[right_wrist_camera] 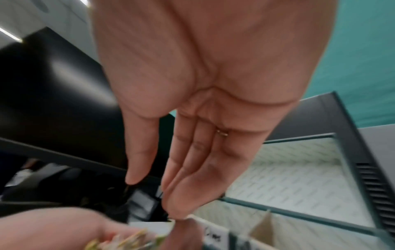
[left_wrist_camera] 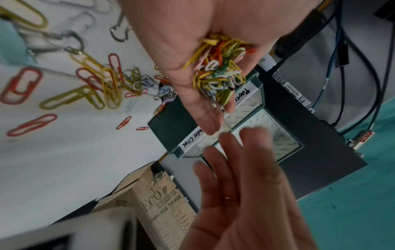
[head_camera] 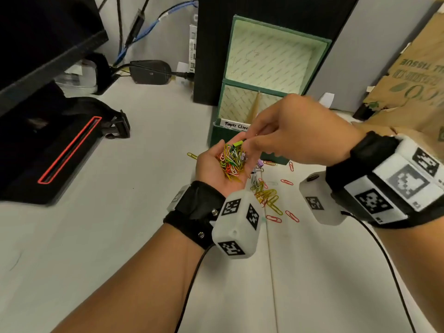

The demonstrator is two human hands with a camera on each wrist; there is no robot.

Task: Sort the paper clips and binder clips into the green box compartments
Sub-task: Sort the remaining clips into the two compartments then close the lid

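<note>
Cupped left grip [head_camera: 217, 164]: I held a tangle of paper clips [head_camera: 231, 162] with one green binder clip [head_camera: 237, 143]. Right grip [head_camera: 298, 131]: loose-fingered, holding nothing visible. Green box [head_camera: 264, 68] compartments looked empty; clips remained on surface [head_camera: 144, 236].

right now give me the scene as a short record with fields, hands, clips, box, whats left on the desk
left hand: palm up, cupping a heap of mixed clips
right hand: above the heap, fingers straight, reaching toward a green binder clip on top of it; contact not clear
box: green, lid open, a divider in its base, front labels read Paper Clips and Binder Clips
compartments: the parts in view look empty
desk: loose clips, red, yellow and silver, in front of the box
</note>
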